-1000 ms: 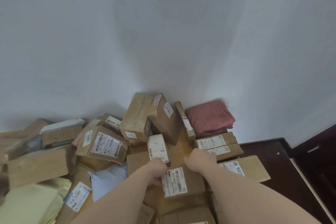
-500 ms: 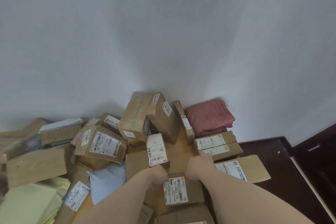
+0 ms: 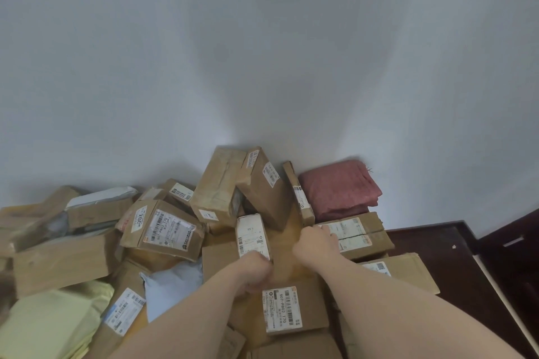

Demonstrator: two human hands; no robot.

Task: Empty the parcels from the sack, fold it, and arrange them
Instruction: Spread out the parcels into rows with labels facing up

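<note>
Now lower | labelled box set down beside folded red sack | left hand grips it; right hand curled, hold unclear | arranging continues

Brown labelled parcels heaped against the wall, some tilted; folded red sack lies flat behind them.

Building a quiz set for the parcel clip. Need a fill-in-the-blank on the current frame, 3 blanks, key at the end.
1. The folded sack lying against the wall is ____ in colour.
2. The right hand touches the cardboard parcel whose label is split by a ____.
3. The soft mailer just left of the left hand is pale ____.

Missing words: red; tear; blue
</note>
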